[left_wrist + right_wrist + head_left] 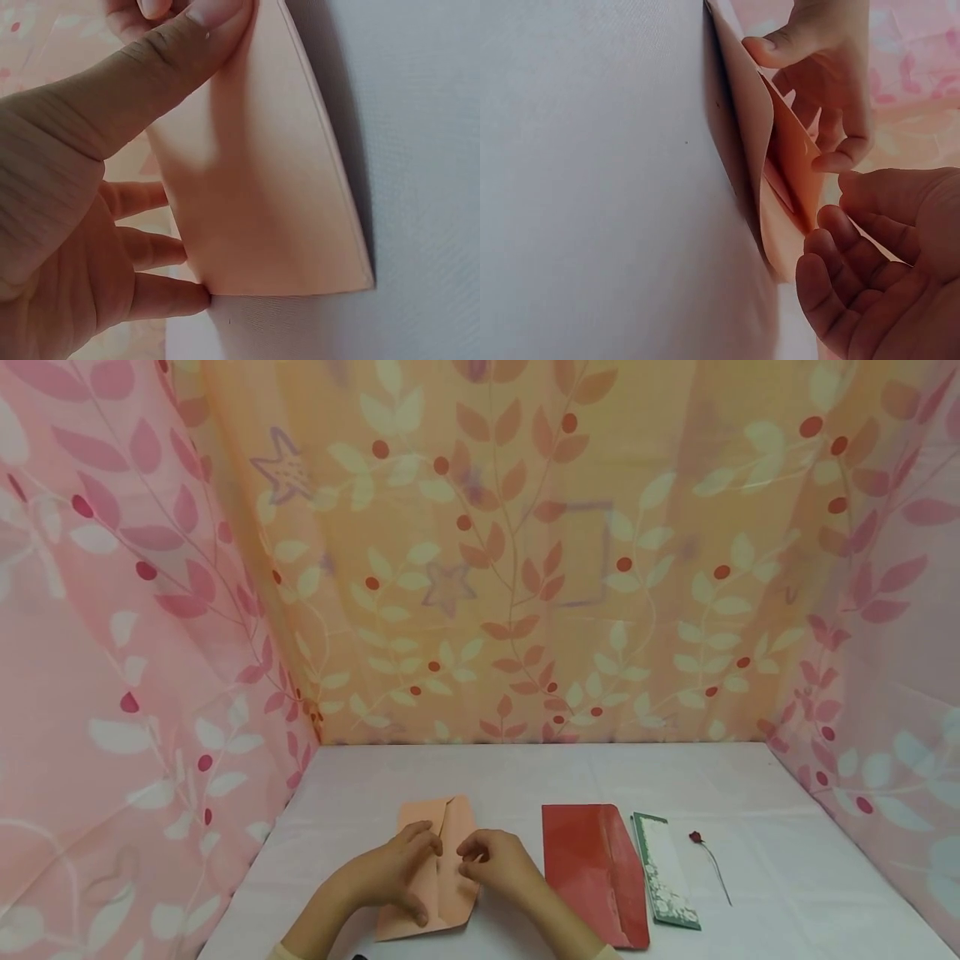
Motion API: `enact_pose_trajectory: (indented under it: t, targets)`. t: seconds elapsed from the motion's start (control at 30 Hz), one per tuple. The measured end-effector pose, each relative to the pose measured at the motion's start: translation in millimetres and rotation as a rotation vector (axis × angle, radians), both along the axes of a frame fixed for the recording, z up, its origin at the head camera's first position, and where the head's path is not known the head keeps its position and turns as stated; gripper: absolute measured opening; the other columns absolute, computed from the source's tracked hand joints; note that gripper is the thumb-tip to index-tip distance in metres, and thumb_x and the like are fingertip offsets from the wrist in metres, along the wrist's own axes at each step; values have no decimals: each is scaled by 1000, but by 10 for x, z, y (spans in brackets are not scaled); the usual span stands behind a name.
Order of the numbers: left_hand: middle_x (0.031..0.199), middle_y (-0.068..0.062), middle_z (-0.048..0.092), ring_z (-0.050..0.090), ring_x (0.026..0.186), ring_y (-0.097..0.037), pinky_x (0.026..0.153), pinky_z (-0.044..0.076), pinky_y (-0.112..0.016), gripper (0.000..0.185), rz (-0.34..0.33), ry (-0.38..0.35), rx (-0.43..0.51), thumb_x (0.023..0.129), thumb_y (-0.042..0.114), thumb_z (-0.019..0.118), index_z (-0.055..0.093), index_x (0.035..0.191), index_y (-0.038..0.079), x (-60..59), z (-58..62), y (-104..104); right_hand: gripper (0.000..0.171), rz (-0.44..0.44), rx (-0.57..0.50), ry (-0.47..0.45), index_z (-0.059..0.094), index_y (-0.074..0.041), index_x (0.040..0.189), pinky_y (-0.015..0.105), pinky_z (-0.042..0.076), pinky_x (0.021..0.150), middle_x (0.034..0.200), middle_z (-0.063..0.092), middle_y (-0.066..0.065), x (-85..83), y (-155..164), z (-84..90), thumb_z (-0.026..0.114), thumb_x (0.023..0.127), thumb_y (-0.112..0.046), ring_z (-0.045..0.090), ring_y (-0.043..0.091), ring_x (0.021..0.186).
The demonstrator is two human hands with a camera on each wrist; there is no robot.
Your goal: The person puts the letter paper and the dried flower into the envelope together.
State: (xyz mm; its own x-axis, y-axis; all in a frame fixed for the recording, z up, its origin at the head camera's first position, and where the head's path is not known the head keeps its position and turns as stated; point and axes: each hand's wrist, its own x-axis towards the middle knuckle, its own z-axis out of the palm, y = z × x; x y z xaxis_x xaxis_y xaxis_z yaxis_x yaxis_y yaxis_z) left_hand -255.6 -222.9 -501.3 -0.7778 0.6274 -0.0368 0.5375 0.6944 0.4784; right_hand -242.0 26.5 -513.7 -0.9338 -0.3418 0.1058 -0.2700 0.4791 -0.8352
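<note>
I see both hands working on a peach envelope point(437, 868) that lies on the white table point(787, 877), near the front edge and left of the middle. My left hand point(397, 870) holds the envelope: in the left wrist view the thumb point(150, 67) presses flat on the paper and the other fingers curl under its edge, so I judge it is grasping the envelope point(262, 195). My right hand point(498, 860) sits at the flap, with the fingers curled at the edge of the paper. In the right wrist view these fingers point(840, 247) are bent just beside the open mouth of the envelope point(780, 172), but I cannot tell if they really pinch the flap or only touch it.

I judge that the step in hand is opening or folding the flap of this envelope. The next move calls for a steady hold with the left hand and a small, careful pull of the right fingers, so that the thin paper does not crease.

The head view shows what the wrist views do not: a red envelope point(596, 872) just to the right, then a green and white card point(666, 881), and a small dried rose point(708, 860) with a thin stem, all apart from the hands. The right wrist view alone shows that the envelope gapes open, with an inner layer visible.
</note>
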Motion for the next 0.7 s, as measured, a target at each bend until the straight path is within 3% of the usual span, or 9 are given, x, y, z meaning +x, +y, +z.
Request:
enact_pose_trajectory:
  t: [0.13, 0.3, 0.5, 0.7]
  targets:
    - [161, -21, 32, 45, 139, -44, 99, 51, -56, 82, 5, -13, -14, 58, 61, 90, 50, 124, 33, 7, -9, 4, 16, -1, 6, 12, 75, -12, 101, 24, 49, 66, 86, 68, -11, 65, 77, 63, 79, 86, -15, 59, 6, 77]
    - [163, -20, 30, 39, 144, -46, 97, 51, -60, 82, 3, -23, -30, 68, 64, 86, 49, 134, 33, 4, 11, -5, 16, -5, 32, 62, 76, -12, 102, 23, 50, 65, 88, 68, -11, 125, 188, 121, 79, 87, -16, 59, 5, 76]
    - [159, -19, 38, 44, 142, -42, 103, 47, -61, 87, 12, 14, -29, 77, 67, 78, 46, 145, 24, -21, 21, -12, 15, -13, 74, 91, 76, -13, 101, 23, 48, 64, 89, 68, -9, 196, 355, 161, 78, 86, -16, 56, 3, 73]
    - [158, -15, 41, 49, 138, -42, 101, 48, -61, 78, 28, 61, 2, 81, 62, 76, 47, 143, 25, -8, 71, -2, 16, -14, 106, 131, 76, -12, 101, 23, 49, 66, 92, 69, -5, 291, 545, 213, 79, 86, -15, 57, 1, 75]
